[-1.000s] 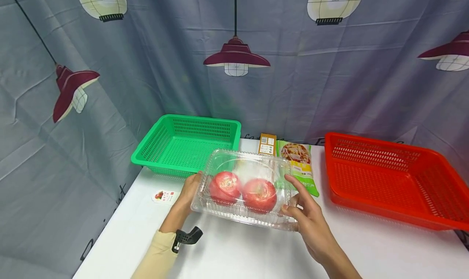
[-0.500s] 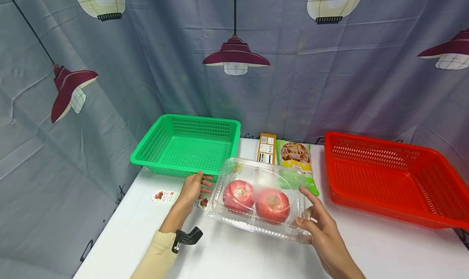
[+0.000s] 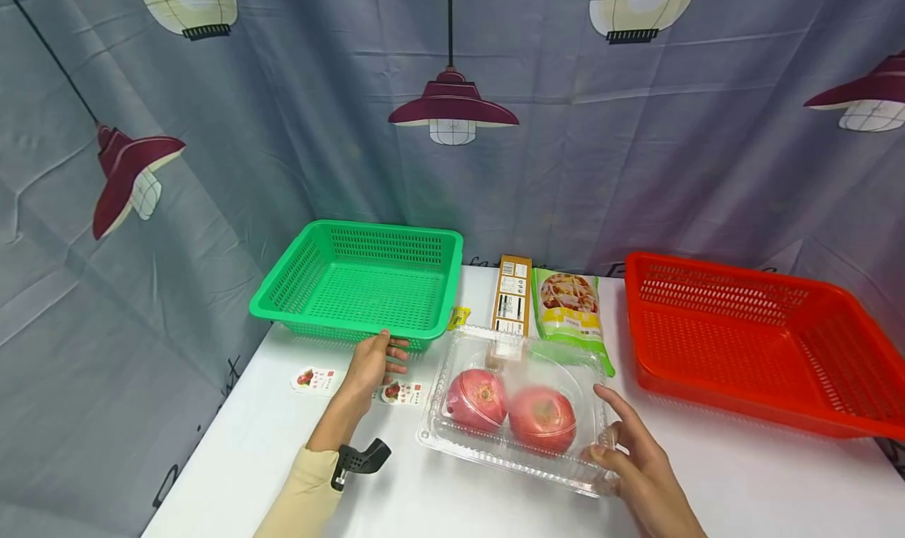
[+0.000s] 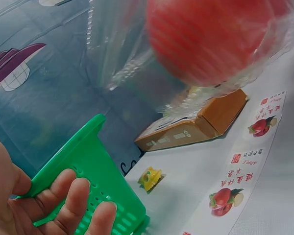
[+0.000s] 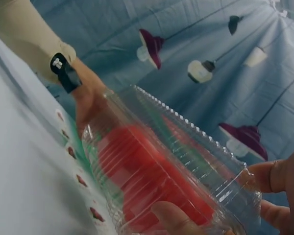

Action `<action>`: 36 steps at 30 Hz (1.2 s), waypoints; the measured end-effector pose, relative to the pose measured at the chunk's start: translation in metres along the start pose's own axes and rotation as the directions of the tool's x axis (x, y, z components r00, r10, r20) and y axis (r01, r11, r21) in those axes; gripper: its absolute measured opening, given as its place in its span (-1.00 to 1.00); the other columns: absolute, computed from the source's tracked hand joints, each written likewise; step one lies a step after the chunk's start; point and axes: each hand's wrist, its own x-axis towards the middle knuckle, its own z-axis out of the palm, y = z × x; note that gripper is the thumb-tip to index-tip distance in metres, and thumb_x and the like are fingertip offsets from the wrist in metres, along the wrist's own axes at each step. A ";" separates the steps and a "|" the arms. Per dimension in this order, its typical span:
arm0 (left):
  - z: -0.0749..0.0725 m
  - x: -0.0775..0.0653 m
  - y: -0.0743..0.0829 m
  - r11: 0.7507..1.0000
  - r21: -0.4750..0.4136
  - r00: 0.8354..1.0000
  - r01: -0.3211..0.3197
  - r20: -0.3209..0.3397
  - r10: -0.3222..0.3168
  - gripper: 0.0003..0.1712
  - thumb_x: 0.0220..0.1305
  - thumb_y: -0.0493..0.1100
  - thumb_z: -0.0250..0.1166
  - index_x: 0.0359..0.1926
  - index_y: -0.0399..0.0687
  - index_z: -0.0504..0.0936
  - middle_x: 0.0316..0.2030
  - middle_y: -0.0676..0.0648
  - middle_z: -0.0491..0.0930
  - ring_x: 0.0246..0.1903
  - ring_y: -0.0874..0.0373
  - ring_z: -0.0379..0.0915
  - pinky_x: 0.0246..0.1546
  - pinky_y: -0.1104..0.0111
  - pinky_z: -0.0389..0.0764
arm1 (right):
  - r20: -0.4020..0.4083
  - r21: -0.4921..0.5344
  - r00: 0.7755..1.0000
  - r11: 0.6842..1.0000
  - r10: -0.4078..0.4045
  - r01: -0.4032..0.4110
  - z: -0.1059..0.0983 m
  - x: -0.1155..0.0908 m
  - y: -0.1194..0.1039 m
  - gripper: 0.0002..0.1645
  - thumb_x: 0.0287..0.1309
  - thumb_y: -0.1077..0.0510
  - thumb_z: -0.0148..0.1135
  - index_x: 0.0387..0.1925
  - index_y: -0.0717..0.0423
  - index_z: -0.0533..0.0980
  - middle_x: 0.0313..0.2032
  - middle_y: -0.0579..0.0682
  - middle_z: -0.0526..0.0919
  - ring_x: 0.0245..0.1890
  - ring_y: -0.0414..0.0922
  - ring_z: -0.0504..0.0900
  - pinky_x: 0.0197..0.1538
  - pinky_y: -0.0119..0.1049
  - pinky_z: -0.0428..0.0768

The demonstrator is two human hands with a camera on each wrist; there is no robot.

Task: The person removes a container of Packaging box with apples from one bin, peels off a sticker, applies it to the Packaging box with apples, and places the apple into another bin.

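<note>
My right hand (image 3: pixel 646 475) grips the right end of a clear plastic clamshell container (image 3: pixel 459 441), thumb on the front corner. Two red apples (image 3: pixel 543 419) show inside through the lid. In the right wrist view, that hand's fingers (image 5: pixel 272 176) and thumb are on the ribbed wall. My left hand (image 3: pixel 371 365) is apart from the container, its fingers extended by the front corner of the green basket (image 3: pixel 360 330). The left wrist view shows its loosely bent fingers (image 4: pixel 73 200) in front of the basket's wall. A paper label strip (image 3: pixel 401 393) printed with apples runs beneath this hand.
A red basket (image 3: pixel 742 408) stands at the right. Behind the container lie a brown box (image 3: pixel 511 294) and a green food bag (image 3: pixel 569 302). A small yellow packet (image 3: pixel 459 316) is beside the green basket. Grey printed cloth (image 3: pixel 537 192) hangs behind the table.
The container has moved right and toward me in my right hand. My left hand has let go of its left edge and stays near the green basket. More label strip and the yellow packet now show.
</note>
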 end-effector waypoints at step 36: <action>0.000 0.002 -0.002 0.999 -0.033 1.000 0.010 0.022 -0.009 -0.37 0.60 0.06 -0.28 0.02 -0.34 0.57 -0.30 -0.13 0.57 -0.39 0.06 0.57 -0.41 0.23 0.49 | 0.172 0.061 0.985 0.998 -0.005 -0.005 -0.022 -0.012 0.059 -0.19 0.28 0.41 0.00 0.48 0.05 0.00 -0.27 0.21 0.42 -0.28 0.01 0.67 -0.27 -0.05 0.67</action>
